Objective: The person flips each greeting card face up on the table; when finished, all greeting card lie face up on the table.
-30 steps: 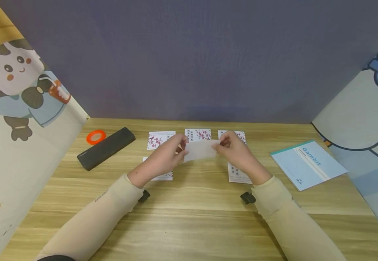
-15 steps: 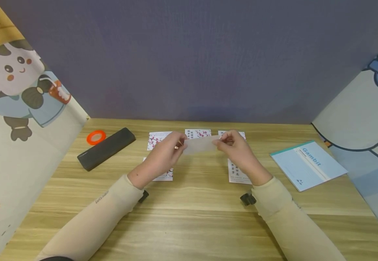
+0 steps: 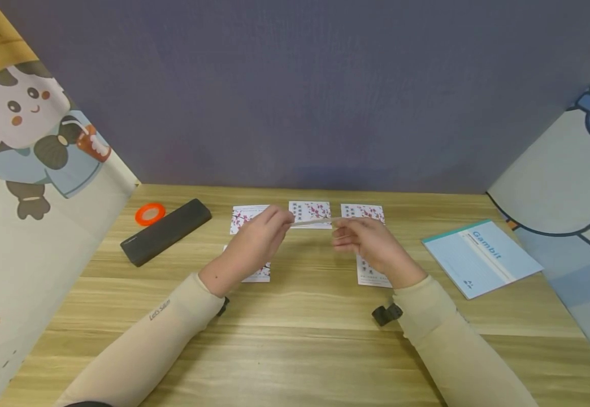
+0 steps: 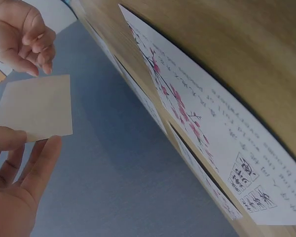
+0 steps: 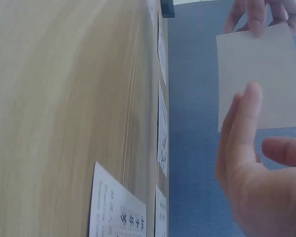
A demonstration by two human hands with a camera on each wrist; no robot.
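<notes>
My left hand (image 3: 254,240) pinches one edge of a plain pale card (image 4: 37,106) between thumb and fingers, lifted over the table. In the head view the card is nearly edge-on, a thin strip. My right hand (image 3: 371,243) is at the card's other end with fingers loosely extended; in the right wrist view a gap shows between its fingers and the card. Beneath and around the hands lie printed blossom cards: a back row with a left card (image 3: 241,217), a middle card (image 3: 320,210) and a right card (image 3: 362,211), plus partly covered front cards (image 3: 368,274).
At the left lie an orange ring-shaped roll of tape (image 3: 150,214) and a long black case (image 3: 166,232). A light blue notepad marked Gambit (image 3: 482,258) lies at the right. A grey-blue panel (image 3: 305,102) rises behind the wooden table (image 3: 295,350).
The pale card has tipped from showing its broad face to nearly edge-on. My right hand has released its end and its fingers have loosened; my left hand still holds the card.
</notes>
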